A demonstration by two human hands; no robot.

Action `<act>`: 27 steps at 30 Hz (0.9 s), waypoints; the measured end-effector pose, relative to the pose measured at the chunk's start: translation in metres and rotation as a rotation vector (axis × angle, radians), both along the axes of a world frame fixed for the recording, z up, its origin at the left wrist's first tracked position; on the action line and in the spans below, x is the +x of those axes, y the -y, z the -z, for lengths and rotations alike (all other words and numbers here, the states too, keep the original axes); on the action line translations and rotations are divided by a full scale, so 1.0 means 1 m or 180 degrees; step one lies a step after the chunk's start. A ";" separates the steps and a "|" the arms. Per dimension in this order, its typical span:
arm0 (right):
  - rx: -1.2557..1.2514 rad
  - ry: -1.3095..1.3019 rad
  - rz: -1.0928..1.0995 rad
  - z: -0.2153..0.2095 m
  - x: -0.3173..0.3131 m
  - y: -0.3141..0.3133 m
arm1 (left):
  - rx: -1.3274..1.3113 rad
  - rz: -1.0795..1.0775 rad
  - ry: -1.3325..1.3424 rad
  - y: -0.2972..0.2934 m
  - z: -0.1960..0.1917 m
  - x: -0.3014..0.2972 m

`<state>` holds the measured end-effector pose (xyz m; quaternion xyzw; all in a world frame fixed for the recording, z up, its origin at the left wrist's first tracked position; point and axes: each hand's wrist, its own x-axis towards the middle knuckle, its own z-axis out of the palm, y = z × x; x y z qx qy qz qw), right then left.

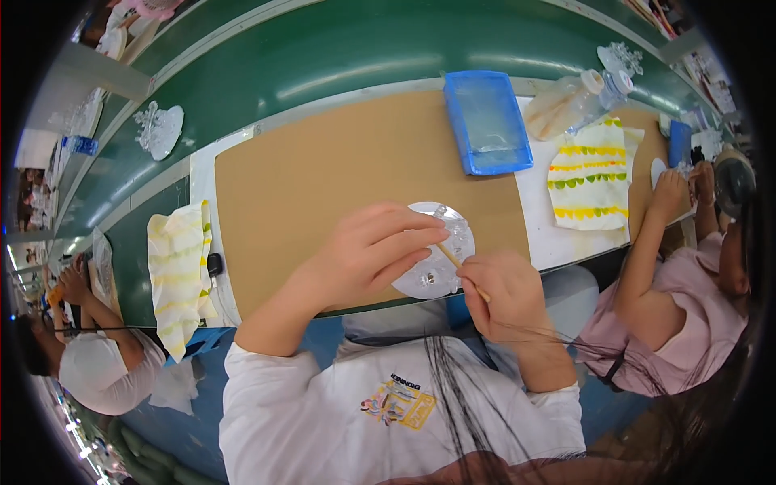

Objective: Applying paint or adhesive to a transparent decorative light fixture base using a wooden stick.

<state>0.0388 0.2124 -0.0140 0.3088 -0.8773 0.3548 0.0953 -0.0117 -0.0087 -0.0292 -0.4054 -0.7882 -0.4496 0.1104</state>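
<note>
Two hands: right hand [505, 293] pinches one stick [461, 265], left hand [373, 252] steadies one disc [440, 275]

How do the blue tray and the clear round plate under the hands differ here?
The blue tray is rectangular with raised walls; the clear round plate is a flat disc. The tray is opaque blue, while the plate is see-through with small clear pieces on it. The tray lies untouched at the far edge of the brown mat; the plate lies near the front edge, with the left hand resting on it and the right hand bringing a thin stick to it. Both rest on the mat.
</note>
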 end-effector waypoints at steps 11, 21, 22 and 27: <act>-0.0341 0.0267 0.0041 0.001 -0.008 0.009 | 0.0149 0.0049 -0.0060 -0.001 0.004 -0.002; -0.0067 0.0059 -0.0274 -0.008 0.001 0.013 | 0.0159 0.0055 -0.0137 -0.002 0.005 -0.002; 0.0038 0.0189 -0.0279 -0.010 0.005 0.012 | 0.0132 0.0026 -0.0128 -0.002 0.006 -0.001; 0.0137 -0.0045 -0.0422 -0.002 0.027 0.010 | 0.0111 0.0008 -0.0146 -0.002 0.008 0.000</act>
